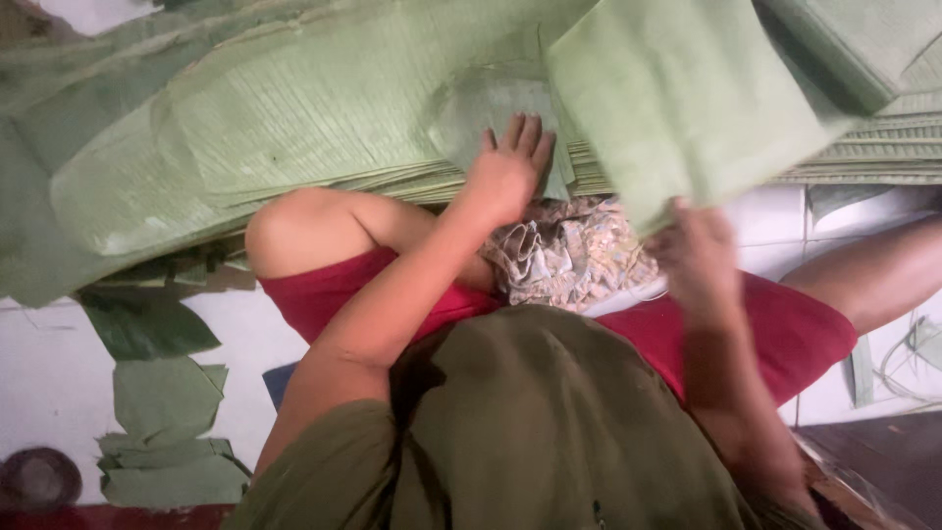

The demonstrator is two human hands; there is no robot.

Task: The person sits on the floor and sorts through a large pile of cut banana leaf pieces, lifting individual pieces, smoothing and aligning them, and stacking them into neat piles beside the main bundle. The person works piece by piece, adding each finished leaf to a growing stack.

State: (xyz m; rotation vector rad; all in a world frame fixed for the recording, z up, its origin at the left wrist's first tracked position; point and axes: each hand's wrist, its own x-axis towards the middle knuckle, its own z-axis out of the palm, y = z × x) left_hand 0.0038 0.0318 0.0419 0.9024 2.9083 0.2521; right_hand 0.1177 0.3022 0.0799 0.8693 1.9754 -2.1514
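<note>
Olive-green shirt (549,432), one, fills the bottom of the view, with red shorts (785,329) over both bent legs and one crumpled patterned cloth (574,250) in the lap. Hands, two. Left hand (508,175): grip open, fingers spread flat and pressed palm-down on one small rounded leaf piece (481,118), which lies on top of the leaf stack (324,108). Right hand (699,257): blurred, grip closed on the lower edge of one large cut leaf sheet (687,98), which is lifted and tilted above the stack; finger detail cannot be made out. Leaf stack: many flat green sheets layered across the upper frame, exact count not readable, its layered edge just beyond the knees. Further sheets piled at upper right (883,59), count unclear. Leaf scraps (162,412) on the white tiled floor (59,373) at left: about four or five darker pieces. Round dark object (37,479), one, at lower left. Open room: bare tile left of the scraps and a strip of tile right of the lifted sheet.
</note>
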